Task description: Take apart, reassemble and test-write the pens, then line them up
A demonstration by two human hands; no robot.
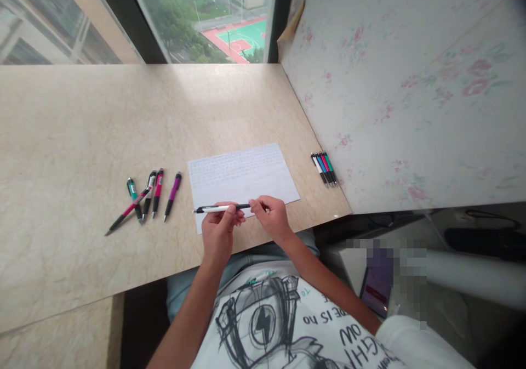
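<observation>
Held pen (213, 209) over paper (250, 174) on the counter (78, 117) — loose pens (173, 194) left, pen row (323, 168) right.

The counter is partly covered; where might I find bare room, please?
The counter is bare between window and paper, left of the loose pens, and more narrowly between paper and pen row. Crowded: the loose pens, and the paper's near edge, where left hand and right hand hold a white pen.

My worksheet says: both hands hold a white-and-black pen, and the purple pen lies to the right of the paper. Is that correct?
Not quite: the purple pen lies to the left of the paper, as the head view shows. The left hand and right hand do hold the white-and-black pen.
</observation>
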